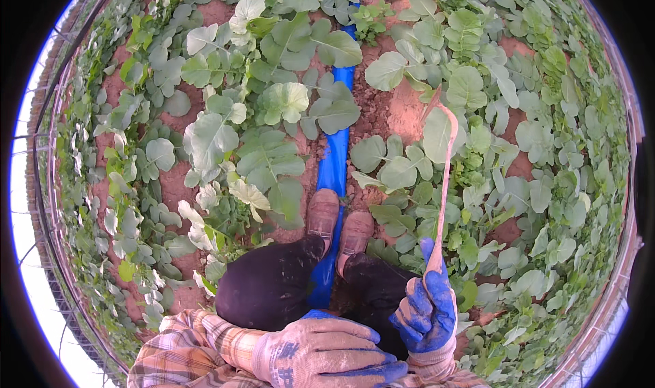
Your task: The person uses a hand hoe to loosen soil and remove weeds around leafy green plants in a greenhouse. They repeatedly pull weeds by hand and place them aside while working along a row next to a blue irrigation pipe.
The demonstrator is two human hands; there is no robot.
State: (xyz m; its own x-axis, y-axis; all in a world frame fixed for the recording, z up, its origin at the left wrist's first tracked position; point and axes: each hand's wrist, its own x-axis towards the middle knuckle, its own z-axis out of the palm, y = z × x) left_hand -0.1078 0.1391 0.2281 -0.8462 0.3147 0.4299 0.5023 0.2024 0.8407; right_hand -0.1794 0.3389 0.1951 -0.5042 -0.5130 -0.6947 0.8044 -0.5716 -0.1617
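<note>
My right hand [431, 311], in a blue-coated knit work glove, grips the wooden handle of a hand hoe [445, 183]. The hoe points up and away, its thin neck bending over to a narrow blade [433, 103] above the broad leaves of a plant [441, 132] right of the path. Low in front of my body lies my left hand [327, 349], in a matching soiled glove, back up and fingers stretched toward my right wrist. Its palm is hidden; no object shows in it. Leafy green crop plants [271, 157] grow on both sides.
A blue flat hose [332, 157] runs along the bare soil path, passing between my shoes [340, 224]. Dense crop rows [542, 147] spread to the right, others [153, 152] to the left. Wire fencing and a dark cable [48, 101] curve along the left rim.
</note>
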